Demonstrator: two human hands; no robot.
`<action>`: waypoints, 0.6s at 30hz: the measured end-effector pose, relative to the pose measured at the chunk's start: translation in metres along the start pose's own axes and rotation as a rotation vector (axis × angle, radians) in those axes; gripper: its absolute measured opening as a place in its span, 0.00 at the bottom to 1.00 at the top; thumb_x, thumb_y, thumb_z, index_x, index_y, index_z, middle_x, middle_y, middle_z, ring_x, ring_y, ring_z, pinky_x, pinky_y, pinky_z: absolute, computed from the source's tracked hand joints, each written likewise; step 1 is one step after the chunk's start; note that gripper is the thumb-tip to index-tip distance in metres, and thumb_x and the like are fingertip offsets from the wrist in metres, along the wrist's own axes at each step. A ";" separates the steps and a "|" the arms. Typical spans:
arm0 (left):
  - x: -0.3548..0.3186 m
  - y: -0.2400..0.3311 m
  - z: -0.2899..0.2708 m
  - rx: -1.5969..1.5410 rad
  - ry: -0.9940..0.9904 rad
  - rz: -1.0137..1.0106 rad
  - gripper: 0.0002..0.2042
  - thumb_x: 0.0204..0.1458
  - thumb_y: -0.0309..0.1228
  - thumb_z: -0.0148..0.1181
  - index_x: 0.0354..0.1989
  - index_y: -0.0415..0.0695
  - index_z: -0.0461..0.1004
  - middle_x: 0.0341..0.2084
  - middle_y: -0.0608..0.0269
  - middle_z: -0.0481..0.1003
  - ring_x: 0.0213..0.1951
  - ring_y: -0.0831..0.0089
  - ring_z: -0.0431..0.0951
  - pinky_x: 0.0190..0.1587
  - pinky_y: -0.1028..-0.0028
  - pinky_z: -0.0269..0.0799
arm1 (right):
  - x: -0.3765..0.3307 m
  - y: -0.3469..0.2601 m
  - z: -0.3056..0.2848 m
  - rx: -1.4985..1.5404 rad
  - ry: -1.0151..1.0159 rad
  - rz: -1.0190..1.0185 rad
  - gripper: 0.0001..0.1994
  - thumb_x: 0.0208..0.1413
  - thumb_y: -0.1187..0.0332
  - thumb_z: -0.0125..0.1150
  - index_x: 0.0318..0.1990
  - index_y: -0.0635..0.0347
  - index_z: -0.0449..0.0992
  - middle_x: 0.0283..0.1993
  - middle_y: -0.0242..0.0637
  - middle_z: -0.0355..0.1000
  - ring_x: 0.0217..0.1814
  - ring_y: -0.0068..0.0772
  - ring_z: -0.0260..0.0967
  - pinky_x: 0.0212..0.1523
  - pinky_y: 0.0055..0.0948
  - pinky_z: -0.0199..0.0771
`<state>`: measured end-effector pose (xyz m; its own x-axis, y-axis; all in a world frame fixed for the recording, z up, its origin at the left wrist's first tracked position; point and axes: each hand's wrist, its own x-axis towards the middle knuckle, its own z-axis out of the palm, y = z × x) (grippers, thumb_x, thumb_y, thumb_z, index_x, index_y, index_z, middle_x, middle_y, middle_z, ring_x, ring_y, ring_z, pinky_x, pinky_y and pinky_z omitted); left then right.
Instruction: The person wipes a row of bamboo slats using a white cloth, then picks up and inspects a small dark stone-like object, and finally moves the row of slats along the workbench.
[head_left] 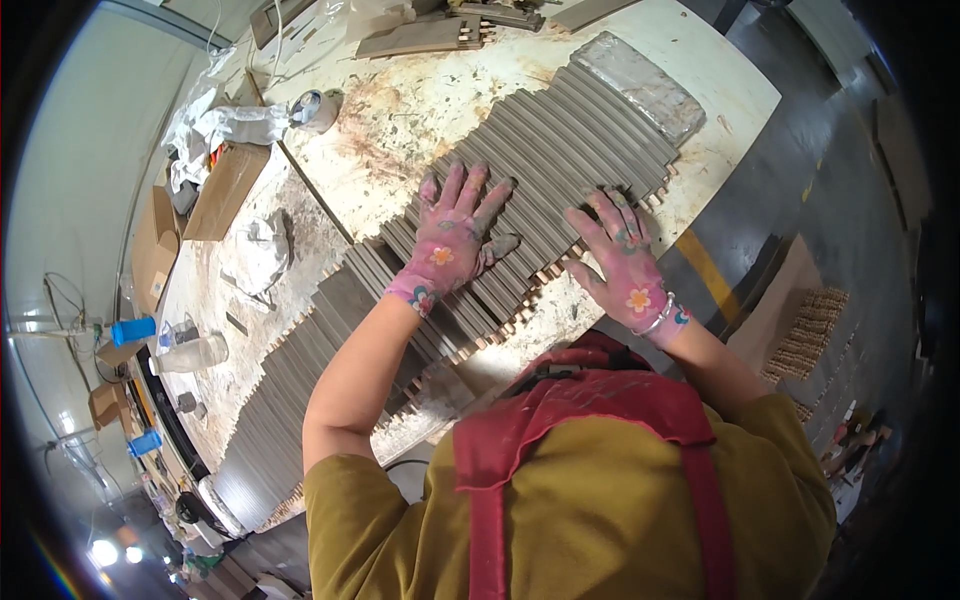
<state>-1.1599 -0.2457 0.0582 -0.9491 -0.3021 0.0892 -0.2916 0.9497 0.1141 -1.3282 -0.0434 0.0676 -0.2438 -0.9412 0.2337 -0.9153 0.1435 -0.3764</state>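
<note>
Long grey-brown wooden slats [545, 150] lie side by side in a row across the worktable, with pale wooden peg-like ends showing along their near edge. My left hand [452, 238], in a pink flowered glove with grey-stained fingertips, rests flat on the slats with its fingers spread. In a matching glove, my right hand [622, 258] lies at the near edge of the row, its fingers stretched over the slat ends and the thumb apart. Neither hand grips anything. More slats [290, 375] continue to the lower left, partly hidden behind my left forearm.
A plastic-wrapped flat block [640, 88] lies at the row's far right end. Loose boards [415, 40] lie at the back of the stained white table [375, 130]. On the left are a cardboard box [228, 190], a tin [313, 112], crumpled plastic [258, 250] and a bottle [195, 353].
</note>
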 end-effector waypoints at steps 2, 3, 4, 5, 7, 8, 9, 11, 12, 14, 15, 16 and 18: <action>-0.003 -0.006 -0.005 -0.056 -0.003 -0.009 0.35 0.49 0.46 0.63 0.67 0.52 0.59 0.65 0.48 0.57 0.66 0.45 0.56 0.67 0.48 0.48 | -0.007 -0.004 -0.001 0.051 -0.023 -0.003 0.30 0.53 0.56 0.62 0.64 0.48 0.63 0.66 0.48 0.56 0.67 0.54 0.53 0.67 0.51 0.51; -0.005 -0.018 -0.010 -0.184 0.037 -0.062 0.33 0.53 0.49 0.58 0.66 0.52 0.59 0.63 0.48 0.59 0.66 0.48 0.57 0.66 0.53 0.51 | -0.008 -0.007 -0.002 0.101 -0.039 0.002 0.30 0.53 0.56 0.62 0.64 0.49 0.63 0.66 0.49 0.56 0.66 0.55 0.53 0.67 0.50 0.51; -0.016 -0.034 -0.019 -0.257 0.145 -0.102 0.32 0.52 0.42 0.62 0.66 0.47 0.59 0.63 0.48 0.61 0.65 0.51 0.59 0.66 0.60 0.56 | -0.009 -0.006 -0.005 0.100 -0.016 -0.026 0.30 0.54 0.57 0.62 0.65 0.50 0.62 0.67 0.51 0.56 0.67 0.55 0.54 0.67 0.49 0.51; -0.035 -0.054 -0.023 -0.455 0.282 -0.221 0.32 0.48 0.28 0.62 0.65 0.42 0.60 0.62 0.48 0.62 0.64 0.53 0.60 0.67 0.63 0.55 | -0.011 -0.009 -0.007 0.108 -0.020 -0.027 0.30 0.54 0.58 0.62 0.65 0.52 0.62 0.67 0.51 0.56 0.68 0.55 0.53 0.68 0.49 0.50; -0.077 -0.076 -0.049 -0.425 0.394 -0.424 0.38 0.38 0.15 0.55 0.65 0.40 0.59 0.62 0.46 0.62 0.64 0.50 0.61 0.67 0.64 0.55 | -0.016 -0.005 -0.008 0.124 -0.050 0.005 0.30 0.54 0.59 0.61 0.65 0.53 0.62 0.67 0.51 0.56 0.69 0.56 0.52 0.68 0.50 0.49; -0.113 -0.098 -0.049 -0.412 0.387 -0.476 0.39 0.37 0.14 0.54 0.66 0.41 0.58 0.62 0.46 0.62 0.65 0.51 0.59 0.67 0.65 0.54 | -0.017 -0.007 -0.007 0.130 -0.086 0.007 0.30 0.55 0.59 0.61 0.65 0.53 0.62 0.68 0.51 0.55 0.69 0.55 0.51 0.68 0.51 0.48; -0.141 -0.102 -0.048 -0.218 0.357 -0.519 0.34 0.45 0.22 0.57 0.66 0.43 0.58 0.63 0.46 0.60 0.65 0.50 0.58 0.67 0.61 0.54 | -0.018 -0.007 -0.004 0.140 -0.089 -0.001 0.30 0.55 0.59 0.61 0.65 0.53 0.62 0.68 0.51 0.55 0.69 0.55 0.51 0.68 0.51 0.48; -0.177 -0.086 -0.042 0.074 0.185 -0.646 0.32 0.54 0.38 0.57 0.67 0.46 0.57 0.65 0.46 0.57 0.66 0.49 0.56 0.68 0.57 0.49 | -0.019 -0.011 0.003 0.154 -0.156 -0.036 0.31 0.55 0.58 0.60 0.66 0.52 0.61 0.68 0.51 0.54 0.70 0.54 0.50 0.68 0.52 0.47; -0.186 -0.076 -0.037 0.123 0.110 -0.611 0.33 0.55 0.46 0.55 0.68 0.47 0.56 0.65 0.47 0.57 0.67 0.49 0.55 0.69 0.55 0.45 | -0.018 -0.016 0.006 0.122 -0.174 -0.059 0.32 0.56 0.57 0.60 0.67 0.51 0.59 0.69 0.50 0.53 0.71 0.53 0.49 0.68 0.52 0.47; -0.179 -0.042 -0.032 0.113 -0.046 -0.544 0.38 0.55 0.54 0.53 0.69 0.47 0.52 0.66 0.50 0.56 0.69 0.52 0.52 0.71 0.54 0.34 | -0.011 -0.027 0.009 0.163 -0.198 -0.098 0.32 0.55 0.57 0.60 0.67 0.50 0.59 0.69 0.49 0.54 0.70 0.52 0.50 0.68 0.52 0.47; -0.174 -0.028 -0.026 0.147 -0.064 -0.502 0.38 0.55 0.54 0.53 0.69 0.47 0.53 0.66 0.51 0.56 0.69 0.52 0.51 0.71 0.53 0.34 | -0.007 -0.034 0.009 0.205 -0.216 -0.140 0.32 0.55 0.57 0.60 0.67 0.49 0.59 0.68 0.47 0.55 0.70 0.52 0.51 0.68 0.51 0.47; -0.167 -0.022 -0.023 0.116 -0.065 -0.486 0.38 0.54 0.54 0.53 0.69 0.47 0.53 0.66 0.51 0.56 0.69 0.53 0.52 0.71 0.53 0.35 | -0.006 -0.039 0.011 0.178 -0.212 -0.151 0.31 0.54 0.58 0.61 0.66 0.49 0.61 0.68 0.45 0.56 0.67 0.51 0.53 0.68 0.50 0.47; -0.157 -0.018 -0.022 0.085 -0.063 -0.492 0.38 0.54 0.54 0.53 0.69 0.47 0.52 0.66 0.52 0.56 0.69 0.53 0.53 0.70 0.52 0.36 | 0.000 -0.047 0.009 0.173 -0.203 -0.197 0.31 0.53 0.58 0.62 0.65 0.49 0.62 0.67 0.45 0.56 0.66 0.51 0.54 0.68 0.50 0.48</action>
<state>-1.0030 -0.2171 0.0635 -0.7014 -0.7126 -0.0154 -0.7125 0.7002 0.0466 -1.2821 -0.0528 0.0769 0.0174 -0.9900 0.1400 -0.8662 -0.0848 -0.4925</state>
